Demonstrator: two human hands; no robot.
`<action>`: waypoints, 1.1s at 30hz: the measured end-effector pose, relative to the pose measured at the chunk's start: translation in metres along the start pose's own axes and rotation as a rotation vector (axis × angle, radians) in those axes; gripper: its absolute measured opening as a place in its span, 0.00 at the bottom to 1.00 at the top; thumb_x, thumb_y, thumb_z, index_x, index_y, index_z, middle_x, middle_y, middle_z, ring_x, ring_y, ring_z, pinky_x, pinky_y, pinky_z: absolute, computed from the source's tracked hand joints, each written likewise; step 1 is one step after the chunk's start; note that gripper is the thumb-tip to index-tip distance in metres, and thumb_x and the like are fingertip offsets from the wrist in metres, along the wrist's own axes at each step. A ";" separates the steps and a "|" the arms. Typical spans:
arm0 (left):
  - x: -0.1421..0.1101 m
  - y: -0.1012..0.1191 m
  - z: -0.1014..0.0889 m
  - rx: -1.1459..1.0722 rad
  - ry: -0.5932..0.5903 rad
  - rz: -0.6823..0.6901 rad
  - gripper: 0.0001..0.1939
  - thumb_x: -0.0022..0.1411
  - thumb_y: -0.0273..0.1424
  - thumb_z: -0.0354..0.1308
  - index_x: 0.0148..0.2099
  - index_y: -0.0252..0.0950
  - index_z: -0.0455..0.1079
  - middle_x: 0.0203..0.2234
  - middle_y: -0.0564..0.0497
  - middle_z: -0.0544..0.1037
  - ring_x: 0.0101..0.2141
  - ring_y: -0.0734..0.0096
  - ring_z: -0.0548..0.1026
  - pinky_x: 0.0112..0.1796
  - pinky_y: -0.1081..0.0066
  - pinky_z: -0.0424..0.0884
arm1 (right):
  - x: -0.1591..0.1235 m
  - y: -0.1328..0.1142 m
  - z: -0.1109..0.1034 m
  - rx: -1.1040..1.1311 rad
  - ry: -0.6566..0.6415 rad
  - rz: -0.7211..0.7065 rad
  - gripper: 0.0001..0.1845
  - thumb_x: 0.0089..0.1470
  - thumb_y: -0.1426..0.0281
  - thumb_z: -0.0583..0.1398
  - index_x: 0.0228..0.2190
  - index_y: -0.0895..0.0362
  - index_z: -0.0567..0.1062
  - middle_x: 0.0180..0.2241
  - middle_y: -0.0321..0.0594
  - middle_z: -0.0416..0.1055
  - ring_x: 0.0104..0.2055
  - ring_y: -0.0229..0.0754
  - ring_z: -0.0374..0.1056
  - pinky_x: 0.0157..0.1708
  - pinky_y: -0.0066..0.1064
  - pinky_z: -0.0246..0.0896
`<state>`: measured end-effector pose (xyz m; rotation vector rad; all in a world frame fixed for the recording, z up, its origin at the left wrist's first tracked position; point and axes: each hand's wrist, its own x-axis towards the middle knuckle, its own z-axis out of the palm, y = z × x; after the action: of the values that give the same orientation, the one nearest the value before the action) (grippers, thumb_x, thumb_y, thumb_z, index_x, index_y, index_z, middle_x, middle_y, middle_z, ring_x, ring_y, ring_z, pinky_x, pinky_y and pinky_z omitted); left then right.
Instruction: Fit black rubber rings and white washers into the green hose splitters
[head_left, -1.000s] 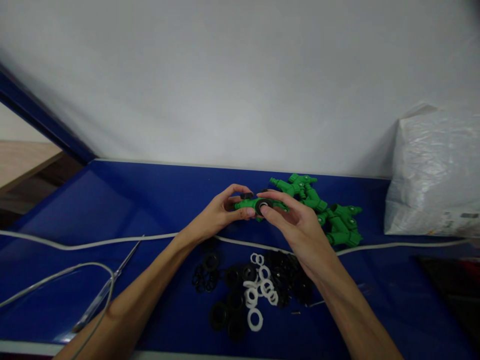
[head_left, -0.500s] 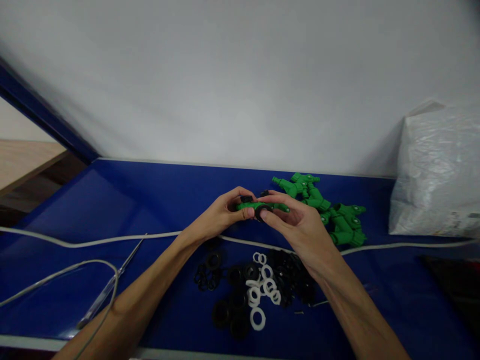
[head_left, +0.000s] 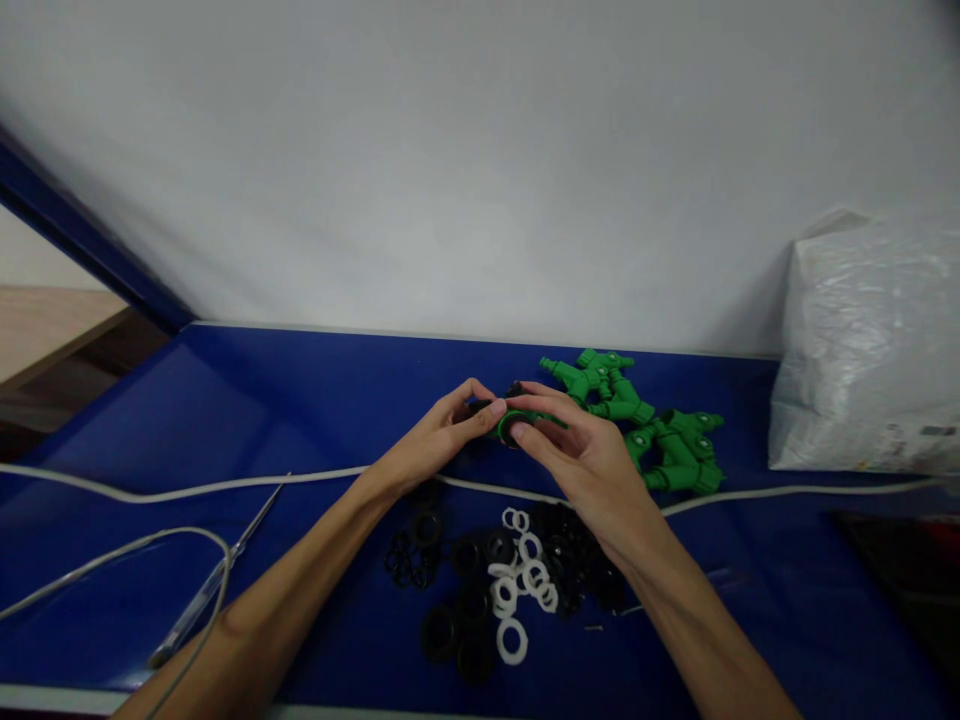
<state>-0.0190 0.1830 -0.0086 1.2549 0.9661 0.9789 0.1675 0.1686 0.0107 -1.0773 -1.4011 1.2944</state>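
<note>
Both hands meet over the blue table (head_left: pixel 225 400) on one green plastic fitting (head_left: pixel 517 417) with a black ring at its end. My left hand (head_left: pixel 442 435) pinches its left side with thumb and fingers. My right hand (head_left: pixel 581 455) closes round its right side, thumb pressing at the black ring. Most of the fitting is hidden by the fingers. A pile of similar green fittings (head_left: pixel 652 425) lies just right of my hands. Several black rings (head_left: pixel 465 575) and white rings (head_left: pixel 521 585) are scattered under my forearms.
A white cable (head_left: pixel 187 487) crosses the table from left to right. A thin metal tool (head_left: pixel 210 585) and a grey wire loop (head_left: pixel 112 550) lie at the left front. A white plastic bag (head_left: pixel 870 350) stands at the right. A white wall backs the table.
The fitting has turned in my hands and is now more covered by the fingers. My left fingers have closed in toward the right thumb. The hands stay in the same spot.
</note>
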 end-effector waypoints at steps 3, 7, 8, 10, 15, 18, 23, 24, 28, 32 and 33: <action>0.003 -0.005 0.003 -0.147 0.050 0.003 0.16 0.61 0.42 0.65 0.35 0.37 0.64 0.31 0.54 0.74 0.35 0.71 0.71 0.39 0.70 0.63 | 0.000 0.002 0.003 0.045 0.071 0.024 0.19 0.51 0.65 0.69 0.46 0.51 0.78 0.57 0.43 0.70 0.41 0.39 0.75 0.46 0.34 0.71; 0.004 -0.002 0.008 -0.381 0.062 0.026 0.16 0.56 0.33 0.70 0.41 0.37 0.66 0.36 0.51 0.79 0.40 0.67 0.76 0.48 0.65 0.65 | 0.001 0.000 0.003 0.059 0.090 0.078 0.21 0.50 0.61 0.70 0.45 0.53 0.76 0.45 0.41 0.77 0.35 0.40 0.76 0.41 0.35 0.73; 0.005 -0.001 0.009 -0.433 0.073 0.022 0.18 0.54 0.31 0.71 0.44 0.37 0.67 0.37 0.51 0.80 0.41 0.66 0.76 0.48 0.64 0.66 | 0.002 -0.001 0.003 0.067 0.064 0.083 0.20 0.50 0.60 0.69 0.43 0.54 0.77 0.43 0.41 0.77 0.34 0.40 0.76 0.41 0.36 0.73; 0.005 0.001 0.010 -0.505 0.092 0.000 0.21 0.52 0.30 0.72 0.46 0.36 0.69 0.38 0.49 0.81 0.41 0.66 0.76 0.48 0.64 0.66 | 0.002 -0.003 0.003 0.091 0.015 0.093 0.18 0.51 0.60 0.69 0.42 0.55 0.77 0.39 0.41 0.78 0.34 0.41 0.76 0.41 0.37 0.73; 0.007 -0.001 0.010 -0.533 0.051 -0.025 0.18 0.56 0.32 0.69 0.48 0.33 0.76 0.40 0.46 0.80 0.40 0.66 0.75 0.46 0.67 0.68 | 0.000 -0.007 0.006 0.144 0.008 0.106 0.18 0.51 0.61 0.70 0.42 0.56 0.78 0.35 0.40 0.80 0.35 0.43 0.77 0.42 0.38 0.73; 0.006 -0.005 0.009 -0.515 0.040 -0.010 0.16 0.56 0.32 0.69 0.46 0.32 0.77 0.38 0.47 0.80 0.39 0.67 0.74 0.45 0.68 0.68 | 0.000 -0.006 0.007 0.150 0.019 0.091 0.16 0.50 0.61 0.70 0.38 0.57 0.79 0.34 0.39 0.80 0.34 0.43 0.77 0.42 0.38 0.73; 0.005 -0.005 0.009 -0.501 0.018 -0.008 0.15 0.57 0.33 0.69 0.46 0.33 0.77 0.37 0.46 0.80 0.37 0.67 0.74 0.43 0.67 0.68 | 0.001 -0.007 0.006 0.129 0.032 0.081 0.16 0.48 0.60 0.72 0.34 0.57 0.79 0.32 0.39 0.79 0.33 0.42 0.76 0.40 0.37 0.73; 0.005 -0.005 0.009 -0.498 0.013 -0.006 0.15 0.57 0.33 0.69 0.46 0.33 0.77 0.37 0.46 0.80 0.37 0.67 0.74 0.43 0.67 0.68 | 0.001 -0.006 0.006 0.126 0.034 0.082 0.16 0.48 0.60 0.72 0.33 0.57 0.79 0.32 0.39 0.79 0.33 0.42 0.76 0.39 0.36 0.73; 0.006 -0.007 0.009 -0.493 0.001 0.005 0.16 0.56 0.34 0.70 0.45 0.33 0.78 0.36 0.46 0.79 0.36 0.67 0.73 0.41 0.67 0.68 | 0.000 -0.004 0.007 0.135 0.027 0.084 0.15 0.48 0.60 0.72 0.32 0.56 0.78 0.32 0.38 0.78 0.32 0.41 0.76 0.38 0.35 0.72; 0.006 -0.010 0.008 -0.465 0.001 0.013 0.17 0.56 0.36 0.70 0.46 0.33 0.77 0.37 0.45 0.80 0.36 0.65 0.74 0.42 0.66 0.69 | -0.001 -0.003 0.008 0.129 0.014 0.083 0.16 0.48 0.59 0.71 0.32 0.56 0.76 0.31 0.37 0.77 0.31 0.41 0.75 0.37 0.35 0.73; 0.005 -0.011 0.008 -0.451 -0.001 0.019 0.18 0.56 0.36 0.70 0.46 0.33 0.77 0.37 0.45 0.80 0.37 0.65 0.74 0.42 0.65 0.69 | -0.001 -0.003 0.008 0.133 0.012 0.084 0.16 0.48 0.59 0.71 0.32 0.56 0.76 0.31 0.37 0.77 0.31 0.41 0.75 0.36 0.35 0.73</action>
<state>-0.0094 0.1852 -0.0193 0.8865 0.6817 1.1350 0.1600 0.1659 0.0135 -1.0612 -1.2536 1.4181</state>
